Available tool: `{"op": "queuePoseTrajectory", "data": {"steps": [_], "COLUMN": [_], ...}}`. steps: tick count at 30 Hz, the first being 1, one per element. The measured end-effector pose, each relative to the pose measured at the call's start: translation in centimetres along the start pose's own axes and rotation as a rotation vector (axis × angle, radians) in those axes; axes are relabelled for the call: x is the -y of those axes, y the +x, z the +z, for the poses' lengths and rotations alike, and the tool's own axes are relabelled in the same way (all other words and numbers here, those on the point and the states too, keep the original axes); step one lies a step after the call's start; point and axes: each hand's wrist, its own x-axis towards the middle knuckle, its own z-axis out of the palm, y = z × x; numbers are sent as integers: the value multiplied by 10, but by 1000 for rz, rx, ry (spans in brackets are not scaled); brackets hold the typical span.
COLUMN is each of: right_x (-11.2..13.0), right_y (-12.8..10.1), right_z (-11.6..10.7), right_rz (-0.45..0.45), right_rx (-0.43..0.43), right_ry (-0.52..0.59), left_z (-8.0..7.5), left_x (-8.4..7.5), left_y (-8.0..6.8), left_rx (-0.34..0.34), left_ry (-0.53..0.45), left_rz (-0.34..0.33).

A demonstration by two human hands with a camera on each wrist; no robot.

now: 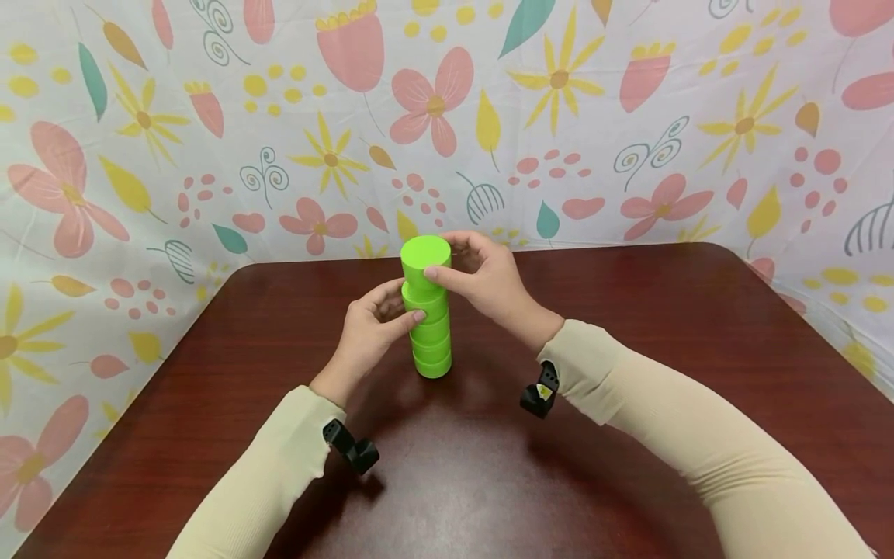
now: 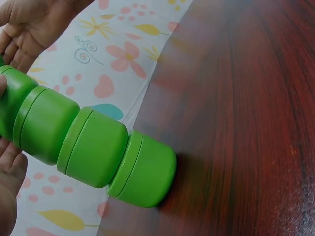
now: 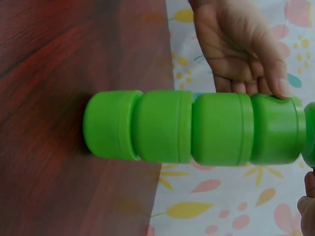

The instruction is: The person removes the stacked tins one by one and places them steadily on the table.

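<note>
A column of several identical bright green round containers with lid-like bands [image 1: 431, 341] stands upright on the table. My right hand [image 1: 499, 283] grips the top container [image 1: 426, 256], thumb on its near side and fingers behind. That container sits slightly off line with those below; whether it rests fully on them I cannot tell. Lower down, my left hand [image 1: 366, 330] holds the container just under it [image 1: 427, 301] between thumb and fingers. The right wrist view shows the left thumb against this container [image 3: 275, 129], while the top one is cut off by the frame edge.
The dark red-brown wooden table [image 1: 447, 481] reflects light near its front. Behind it hangs a white cloth [image 1: 447, 186] printed with flowers and leaves. A small black device [image 1: 352, 449] is strapped to the left cuff, and another black device [image 1: 540, 392] to the right.
</note>
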Motion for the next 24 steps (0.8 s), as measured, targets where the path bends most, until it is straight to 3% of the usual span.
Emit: {"op": "queuePoseTrajectory", "data": {"steps": [6, 13, 24], "right_x": [7, 8, -14], "right_y": [4, 1, -17], "right_z": [-12, -26, -34], "right_rz": [-39, -86, -21], "right_rx": [-48, -88, -146], "right_ry": [65, 42, 27], "left_z": [0, 0, -1], "left_x": [2, 2, 2], "left_y": [1, 0, 1], "left_rx": [-2, -7, -10], "left_ry": [-16, -17, 3], "left_rz": [11, 15, 10]}}
